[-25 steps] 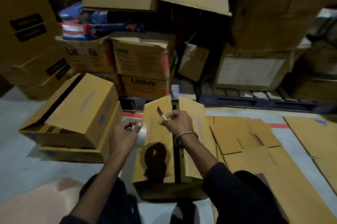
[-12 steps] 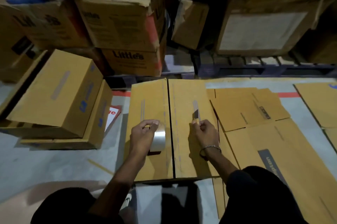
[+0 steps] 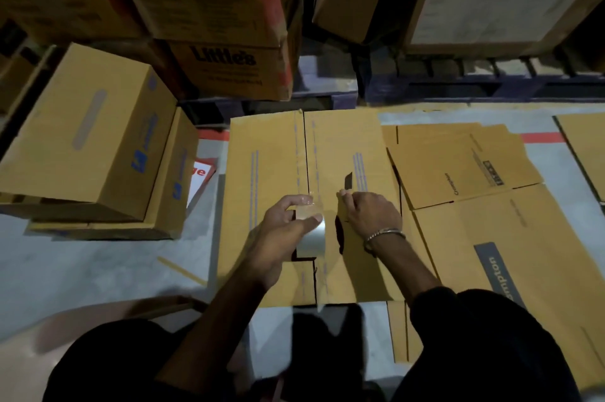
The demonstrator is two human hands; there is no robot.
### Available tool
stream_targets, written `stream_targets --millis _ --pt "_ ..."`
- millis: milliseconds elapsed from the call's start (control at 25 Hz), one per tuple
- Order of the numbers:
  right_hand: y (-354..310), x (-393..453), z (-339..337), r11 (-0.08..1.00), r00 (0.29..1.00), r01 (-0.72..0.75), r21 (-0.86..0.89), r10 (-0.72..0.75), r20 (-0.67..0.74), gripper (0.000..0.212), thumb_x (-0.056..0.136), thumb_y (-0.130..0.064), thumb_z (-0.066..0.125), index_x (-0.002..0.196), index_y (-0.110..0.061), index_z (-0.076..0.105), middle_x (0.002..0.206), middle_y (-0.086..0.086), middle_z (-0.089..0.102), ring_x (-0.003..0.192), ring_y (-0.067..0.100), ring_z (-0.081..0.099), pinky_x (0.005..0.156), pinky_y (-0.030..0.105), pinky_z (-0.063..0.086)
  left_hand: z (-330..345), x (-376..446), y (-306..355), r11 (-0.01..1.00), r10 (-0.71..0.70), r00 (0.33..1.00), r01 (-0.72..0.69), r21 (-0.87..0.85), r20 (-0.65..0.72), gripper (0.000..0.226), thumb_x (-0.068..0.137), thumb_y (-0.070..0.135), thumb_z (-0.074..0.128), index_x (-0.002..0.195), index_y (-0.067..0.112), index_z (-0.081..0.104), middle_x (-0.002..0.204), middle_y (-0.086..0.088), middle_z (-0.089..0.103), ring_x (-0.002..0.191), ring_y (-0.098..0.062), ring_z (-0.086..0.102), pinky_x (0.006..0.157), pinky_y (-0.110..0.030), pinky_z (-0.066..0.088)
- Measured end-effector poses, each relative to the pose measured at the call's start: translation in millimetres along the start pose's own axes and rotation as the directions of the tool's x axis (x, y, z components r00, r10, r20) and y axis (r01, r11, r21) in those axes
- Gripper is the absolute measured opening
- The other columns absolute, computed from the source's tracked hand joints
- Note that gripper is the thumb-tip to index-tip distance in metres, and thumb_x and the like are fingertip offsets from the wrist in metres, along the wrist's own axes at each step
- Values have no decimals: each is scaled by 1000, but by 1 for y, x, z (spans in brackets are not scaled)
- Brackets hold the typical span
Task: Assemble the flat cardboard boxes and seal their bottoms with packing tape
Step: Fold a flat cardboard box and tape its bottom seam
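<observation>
A brown cardboard box (image 3: 271, 152) stands before me with its two bottom flaps closed, the seam (image 3: 306, 152) running away from me down the middle. My left hand (image 3: 281, 228) grips a roll of clear packing tape (image 3: 311, 234) over the near part of the seam. My right hand (image 3: 370, 213) rests on the right flap and pinches a small dark-bladed cutter (image 3: 347, 180) that points away from me.
Two assembled boxes (image 3: 88, 146) are stacked at the left. Flat cardboard blanks (image 3: 458, 165) lie on the grey floor at the right. Printed cartons (image 3: 226, 70) and a dark pallet (image 3: 474, 87) stand behind. My knees are at the bottom of the view.
The flaps that stood up a second ago now lie flat. My left hand has moved the tape roll rightward onto the seam, and my right hand has come down onto the right flap.
</observation>
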State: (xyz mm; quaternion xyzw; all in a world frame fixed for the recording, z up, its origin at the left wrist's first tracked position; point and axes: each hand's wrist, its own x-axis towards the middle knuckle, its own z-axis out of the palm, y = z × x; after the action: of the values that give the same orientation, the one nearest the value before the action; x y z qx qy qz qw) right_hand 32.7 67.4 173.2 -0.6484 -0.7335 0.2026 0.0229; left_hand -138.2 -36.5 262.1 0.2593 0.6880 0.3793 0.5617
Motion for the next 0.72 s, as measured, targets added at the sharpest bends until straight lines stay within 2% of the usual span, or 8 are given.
stream_targets --millis 120,240,320,400,480,560,600,720 --pt "8 6 -15 995 984 -103 11 100 148 67 101 -66 36 89 -12 73 91 17 69 80 34 58 68 37 45 2 6 -9 999 29 997 -27 -20 71 43 79 47 80 119 48 64 129 -1 70 121 -27 64 90 -41 48" --pt "-1 3 -36 982 988 -146 120 139 61 62 98 -67 44 78 -12 64 84 15 68 77 32 58 66 35 43 0 13 -12 998 23 998 -18 -67 66 34 89 42 78 119 49 64 126 -2 70 119 -27 64 87 -37 47" --pt "-20 1 -53 934 999 -31 355 22 27 51 94 -63 59 80 -16 69 77 3 69 75 23 64 65 32 48 -1 17 -9 996 -3 999 7 -87 48 30 91 41 78 116 50 66 123 0 72 117 -26 67 84 -38 50" --pt "-42 0 -64 797 972 -10 604 -135 195 38 87 -59 74 92 -21 77 86 -8 74 81 6 68 72 25 53 2 23 -7 996 -11 1000 13 -90 24 28 91 38 79 115 48 67 123 1 73 118 -25 67 87 -40 51" --pt "-55 0 -65 737 895 -105 668 -223 386 34 85 -49 81 99 -19 80 82 -10 75 72 -1 66 67 20 50 4 28 -7 995 19 999 -16 -100 30 30 89 36 80 116 44 67 126 0 72 122 -24 65 96 -41 49" --pt "-58 4 -63 680 869 -206 704 -203 451 26 86 -33 84 96 -8 81 69 -2 71 56 5 61 55 21 47 5 31 -7 994 27 998 -21 -108 59 45 79 46 85 120 46 66 134 0 68 128 -25 62 110 -47 47" --pt "-59 6 -61 633 874 -254 731 -172 454 23 84 -26 85 93 -4 81 71 8 72 55 12 61 52 22 48 5 32 -8 993 26 997 -17 -117 75 57 75 50 87 127 48 63 141 0 64 132 -25 59 114 -52 44" --pt "-62 13 -57 591 906 -235 772 -154 393 15 85 -17 83 89 -3 82 94 24 76 69 28 67 58 31 55 8 32 -5 992 30 995 -17 -128 98 84 85 38 85 156 39 40 163 1 41 148 -23 41 121 -48 37"
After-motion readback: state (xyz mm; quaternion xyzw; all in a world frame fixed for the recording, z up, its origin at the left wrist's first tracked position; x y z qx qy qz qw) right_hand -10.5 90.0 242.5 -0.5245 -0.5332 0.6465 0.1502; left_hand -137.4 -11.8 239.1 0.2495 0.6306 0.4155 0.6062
